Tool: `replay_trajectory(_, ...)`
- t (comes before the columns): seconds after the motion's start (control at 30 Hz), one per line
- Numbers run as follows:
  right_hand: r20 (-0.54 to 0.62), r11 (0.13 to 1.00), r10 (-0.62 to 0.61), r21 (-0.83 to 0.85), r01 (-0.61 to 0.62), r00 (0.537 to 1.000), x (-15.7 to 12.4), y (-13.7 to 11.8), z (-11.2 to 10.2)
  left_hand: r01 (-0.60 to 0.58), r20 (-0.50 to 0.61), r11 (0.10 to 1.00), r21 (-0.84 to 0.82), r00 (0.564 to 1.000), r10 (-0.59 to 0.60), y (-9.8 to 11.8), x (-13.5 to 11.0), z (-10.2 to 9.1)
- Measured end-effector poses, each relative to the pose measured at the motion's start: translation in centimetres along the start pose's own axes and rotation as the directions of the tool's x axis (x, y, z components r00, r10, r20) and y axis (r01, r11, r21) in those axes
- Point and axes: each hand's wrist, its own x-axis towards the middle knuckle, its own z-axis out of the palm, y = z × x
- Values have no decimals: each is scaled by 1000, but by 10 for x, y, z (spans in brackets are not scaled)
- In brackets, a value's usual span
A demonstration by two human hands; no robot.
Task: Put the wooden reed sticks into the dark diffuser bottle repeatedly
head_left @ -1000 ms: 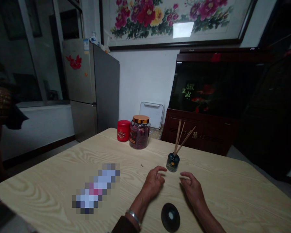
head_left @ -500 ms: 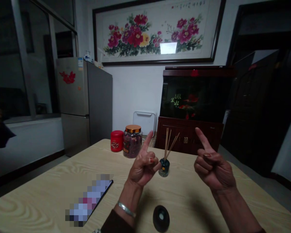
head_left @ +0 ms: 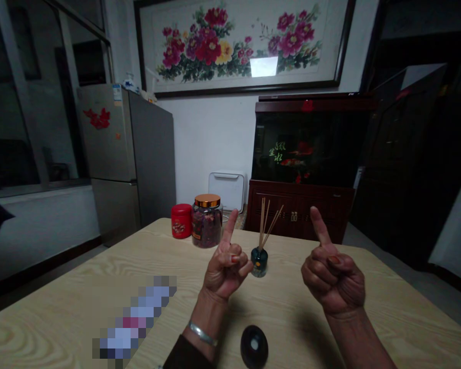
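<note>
My left hand (head_left: 226, 266) is raised above the table with the index finger pointing up. Its other fingers curl in under the thumb, and nothing shows in it. Just right of it in view stands a reed diffuser (head_left: 259, 262), a dark glass bottle with several thin sticks. On the right, my right hand (head_left: 333, 279) makes the same shape, index finger up and the rest folded, also holding nothing. A dark, round object (head_left: 254, 346) with a pale centre lies on the table below and between the hands.
The light wooden table (head_left: 80, 287) bears a pixelated, phone-like slab (head_left: 138, 318) at left. Farther back are a red canister (head_left: 181, 221) and a gold-lidded jar (head_left: 207, 223). Beyond stand a refrigerator (head_left: 153, 154) and a fish tank (head_left: 311, 148) on a cabinet.
The camera view has shifted slightly. My right hand has come a little to the left and lower, nearer my left hand. Both index fingers stay raised.
</note>
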Motion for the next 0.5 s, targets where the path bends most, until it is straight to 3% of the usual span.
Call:
replay_trajectory(0.2, -37, 999, 20, 38, -19, 999, -6, 10, -29, -27, 1, 998, -56, 1000, 27, -11, -11, -27)
replay_trajectory(0.5, -110, 1000, 16, 19, -14, 994, -5, 20, -39, -1, -39, 997, -80, 999, -2, -18, -18, -50)
